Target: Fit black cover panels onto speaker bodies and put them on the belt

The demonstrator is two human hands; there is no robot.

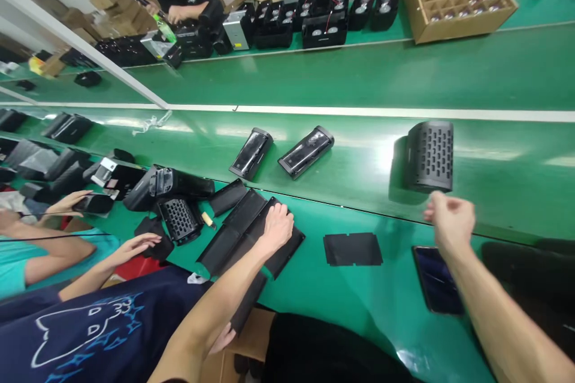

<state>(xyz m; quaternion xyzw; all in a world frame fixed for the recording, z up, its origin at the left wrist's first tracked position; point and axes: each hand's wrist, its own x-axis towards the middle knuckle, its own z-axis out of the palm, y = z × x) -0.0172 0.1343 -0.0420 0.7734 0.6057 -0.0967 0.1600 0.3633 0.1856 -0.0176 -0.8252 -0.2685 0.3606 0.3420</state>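
Panels (245, 239) under left hand (278, 227); perforated housing (433, 155) just beyond right hand (451, 221).

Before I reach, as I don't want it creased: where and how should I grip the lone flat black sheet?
Probably pinch the notched black sheet by its right edge, coming from the right with the right hand. It lies flat on the green tabletop and looks thin, so that free edge, facing the hand, likely needs lifting first.

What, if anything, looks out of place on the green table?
The dark, glossy, rectangular phone-like device near the right hand seems out of place: unlike the flat black sheets under the left hand, it resembles a personal item. Nothing looks spilled.
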